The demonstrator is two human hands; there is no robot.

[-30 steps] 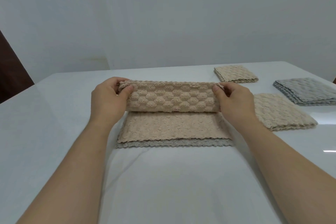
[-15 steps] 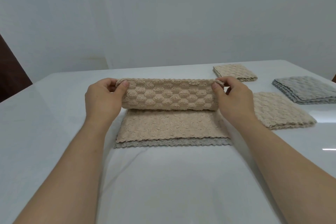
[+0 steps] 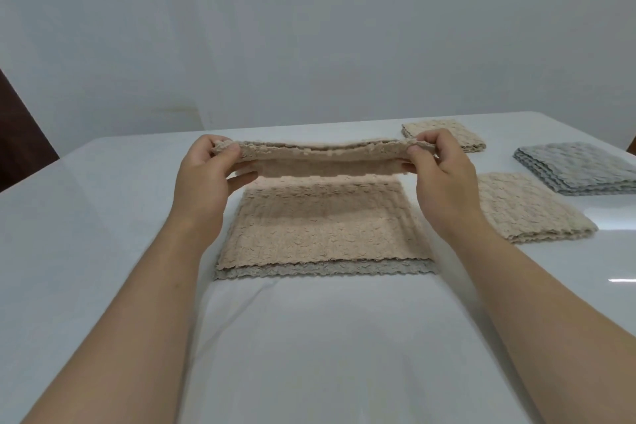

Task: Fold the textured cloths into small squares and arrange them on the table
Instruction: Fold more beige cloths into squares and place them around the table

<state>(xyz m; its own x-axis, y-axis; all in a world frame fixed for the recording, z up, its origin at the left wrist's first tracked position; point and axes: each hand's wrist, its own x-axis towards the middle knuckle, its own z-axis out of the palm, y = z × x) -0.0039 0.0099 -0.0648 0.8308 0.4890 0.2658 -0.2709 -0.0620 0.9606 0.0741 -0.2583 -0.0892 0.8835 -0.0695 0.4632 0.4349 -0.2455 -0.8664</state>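
three beige cloths (image 3: 323, 231), two grey cloths (image 3: 578, 165)

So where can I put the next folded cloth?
The white table is bare left of the flat beige-and-grey cloth pile, and in front of it. The right is crowded: a near folded beige cloth square, a far folded beige cloth square, a folded grey cloth square.

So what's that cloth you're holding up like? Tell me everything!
The cloth is beige, soft-looking and bumpy, with wavy edges. It is stretched into a long band above the table, sagging slightly in the middle. The left hand pinches its left end and the right hand its right end. It shades a flat beige cloth below; whether they join is unclear.
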